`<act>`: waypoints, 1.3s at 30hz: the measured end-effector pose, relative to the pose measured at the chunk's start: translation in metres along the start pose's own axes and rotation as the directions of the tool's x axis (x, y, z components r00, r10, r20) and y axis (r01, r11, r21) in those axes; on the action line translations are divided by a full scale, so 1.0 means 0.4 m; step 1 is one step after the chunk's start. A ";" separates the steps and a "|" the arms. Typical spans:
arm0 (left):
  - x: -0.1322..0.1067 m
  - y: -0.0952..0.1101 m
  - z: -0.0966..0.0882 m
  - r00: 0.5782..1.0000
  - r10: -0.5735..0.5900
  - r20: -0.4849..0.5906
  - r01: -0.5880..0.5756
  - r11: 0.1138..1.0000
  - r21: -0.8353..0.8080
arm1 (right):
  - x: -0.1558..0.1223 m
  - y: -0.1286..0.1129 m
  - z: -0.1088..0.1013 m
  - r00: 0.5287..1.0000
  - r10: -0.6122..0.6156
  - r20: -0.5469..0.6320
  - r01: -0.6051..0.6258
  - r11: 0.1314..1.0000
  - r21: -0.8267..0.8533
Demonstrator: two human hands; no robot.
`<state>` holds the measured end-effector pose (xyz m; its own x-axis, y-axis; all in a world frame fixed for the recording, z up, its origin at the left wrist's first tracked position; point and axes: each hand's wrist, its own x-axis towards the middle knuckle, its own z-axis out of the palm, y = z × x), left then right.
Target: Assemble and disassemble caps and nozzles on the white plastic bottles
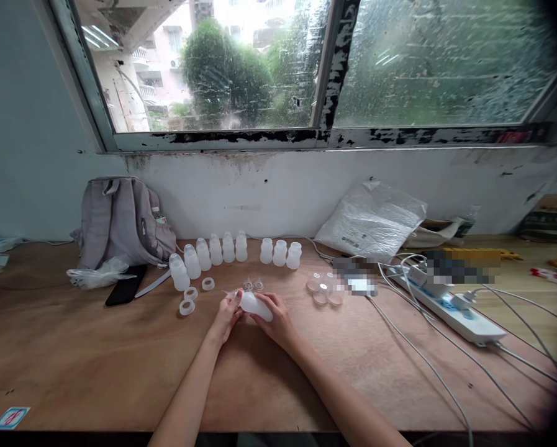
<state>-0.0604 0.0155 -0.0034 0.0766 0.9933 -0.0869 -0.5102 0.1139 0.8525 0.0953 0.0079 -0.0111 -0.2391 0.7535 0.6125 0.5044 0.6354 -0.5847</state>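
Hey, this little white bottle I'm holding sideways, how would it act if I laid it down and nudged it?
The white bottle looks round-bodied, so on its side on the flat table it would probably roll. It seems empty, thin plastic, so likely light and easily knocked. Its smooth surface may be slippery.

The tabletop (96, 360) is reddish-brown plywood with faint grain and dark specks. The plastic bottle (256, 305), the bottle row (215, 251) and the loose rings (187, 307) are translucent milky white. The backpack (120, 220) is pale grey and the phone (125, 285) glossy black. The power strip (450, 307) is white with a blue socket face. The plastic bag (371, 220) is cloudy white with small dark print. The corner sticker (10, 417) is light blue with a red mark. The window frame (259, 138) is grey, blotched black. The wall (27, 155) is pale blue.
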 end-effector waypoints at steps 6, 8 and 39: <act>-0.012 -0.008 0.017 0.990 0.117 0.075 -0.124 0.988 0.089 | 0.007 -0.034 -0.012 0.901 0.404 0.156 -0.432 0.811 0.395; -0.015 -0.008 0.021 0.988 0.131 0.083 -0.138 0.987 0.085 | 0.010 -0.037 -0.010 0.801 0.515 0.305 -0.588 0.584 0.559; -0.006 -0.014 0.014 0.989 -0.028 -0.148 -0.003 0.978 -0.207 | -0.023 -0.099 0.062 0.719 0.529 0.452 -0.682 0.409 0.606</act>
<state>-0.0529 0.0126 -0.0050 -0.0362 0.9818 -0.1862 -0.6764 0.1131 0.7278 0.0572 -0.0202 -0.0068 -0.2799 0.9538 -0.1094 -0.1338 -0.1516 -0.9793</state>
